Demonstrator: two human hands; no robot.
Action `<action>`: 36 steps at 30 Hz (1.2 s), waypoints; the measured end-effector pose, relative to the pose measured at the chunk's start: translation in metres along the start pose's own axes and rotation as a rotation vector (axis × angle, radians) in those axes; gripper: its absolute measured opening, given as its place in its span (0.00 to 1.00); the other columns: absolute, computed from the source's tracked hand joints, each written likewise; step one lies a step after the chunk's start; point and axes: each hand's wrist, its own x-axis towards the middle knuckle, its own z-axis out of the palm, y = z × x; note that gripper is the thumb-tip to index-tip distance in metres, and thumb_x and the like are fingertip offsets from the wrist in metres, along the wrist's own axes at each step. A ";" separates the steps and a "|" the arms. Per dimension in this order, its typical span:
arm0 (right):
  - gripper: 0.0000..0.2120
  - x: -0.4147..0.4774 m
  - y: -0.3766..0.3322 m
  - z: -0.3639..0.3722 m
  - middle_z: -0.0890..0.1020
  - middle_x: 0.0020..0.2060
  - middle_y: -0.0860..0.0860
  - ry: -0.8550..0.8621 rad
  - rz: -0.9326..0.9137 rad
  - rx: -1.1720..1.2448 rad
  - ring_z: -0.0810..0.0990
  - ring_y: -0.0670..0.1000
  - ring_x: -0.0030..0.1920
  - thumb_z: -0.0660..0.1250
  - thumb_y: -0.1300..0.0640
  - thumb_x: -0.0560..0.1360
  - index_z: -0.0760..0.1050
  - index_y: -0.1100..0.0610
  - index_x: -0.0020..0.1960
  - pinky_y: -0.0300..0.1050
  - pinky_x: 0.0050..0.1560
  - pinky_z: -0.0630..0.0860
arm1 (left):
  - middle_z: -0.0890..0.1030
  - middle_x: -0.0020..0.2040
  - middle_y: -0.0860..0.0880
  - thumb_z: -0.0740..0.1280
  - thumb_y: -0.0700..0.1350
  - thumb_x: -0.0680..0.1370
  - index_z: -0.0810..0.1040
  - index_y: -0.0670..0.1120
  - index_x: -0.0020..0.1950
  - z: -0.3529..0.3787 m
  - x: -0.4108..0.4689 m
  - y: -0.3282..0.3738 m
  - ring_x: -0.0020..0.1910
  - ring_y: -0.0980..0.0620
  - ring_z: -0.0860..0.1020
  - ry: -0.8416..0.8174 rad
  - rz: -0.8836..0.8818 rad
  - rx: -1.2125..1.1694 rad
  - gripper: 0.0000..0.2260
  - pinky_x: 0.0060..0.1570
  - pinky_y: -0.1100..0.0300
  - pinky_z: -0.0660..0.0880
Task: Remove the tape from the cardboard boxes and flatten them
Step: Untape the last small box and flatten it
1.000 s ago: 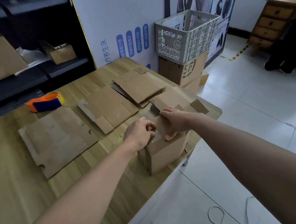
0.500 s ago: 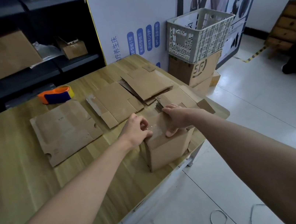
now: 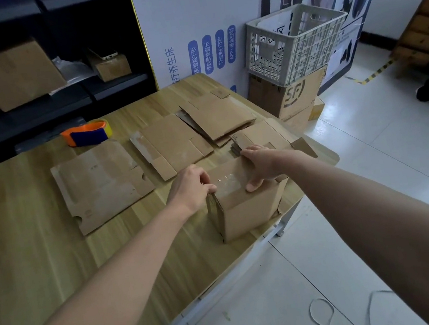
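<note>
An upright cardboard box [image 3: 245, 202] stands at the near right edge of the wooden surface [image 3: 41, 263], a strip of clear tape [image 3: 225, 181] across its closed top. The left hand [image 3: 192, 187] is curled at the box's left top edge, fingers pinched at the tape's end; the right hand [image 3: 261, 164] lies spread and flat on the top, pressing down. Flattened boxes [image 3: 101, 183] lie beyond — several sheets, some overlapping. An orange-and-blue tape dispenser [image 3: 88, 133] sits at the far edge. On the floor, a white crate [image 3: 298, 42] rests on a carton [image 3: 290, 97] marked "SF". The wall panel [image 3: 201, 12] carries Chinese text, including "APP".
</note>
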 end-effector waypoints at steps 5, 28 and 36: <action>0.50 -0.001 -0.003 -0.001 0.53 0.76 0.50 -0.003 0.011 -0.033 0.50 0.56 0.76 0.76 0.48 0.66 0.49 0.53 0.78 0.60 0.72 0.54 | 0.77 0.42 0.53 0.72 0.43 0.73 0.78 0.47 0.38 0.000 0.001 0.003 0.40 0.53 0.75 -0.004 0.026 0.051 0.06 0.43 0.58 0.73; 0.44 -0.025 0.022 -0.003 0.48 0.77 0.51 0.488 0.075 0.314 0.53 0.58 0.75 0.64 0.35 0.71 0.47 0.50 0.77 0.59 0.72 0.57 | 0.71 0.57 0.44 0.70 0.59 0.66 0.70 0.49 0.61 -0.013 0.034 -0.013 0.53 0.45 0.73 -0.287 -0.245 -0.575 0.28 0.51 0.52 0.74; 0.36 -0.027 0.036 -0.017 0.74 0.65 0.55 0.463 0.151 0.586 0.72 0.56 0.64 0.65 0.35 0.71 0.67 0.58 0.70 0.53 0.63 0.71 | 0.75 0.54 0.41 0.64 0.65 0.65 0.72 0.49 0.52 -0.022 0.043 -0.036 0.54 0.37 0.73 -0.244 -0.709 -1.073 0.24 0.42 0.36 0.77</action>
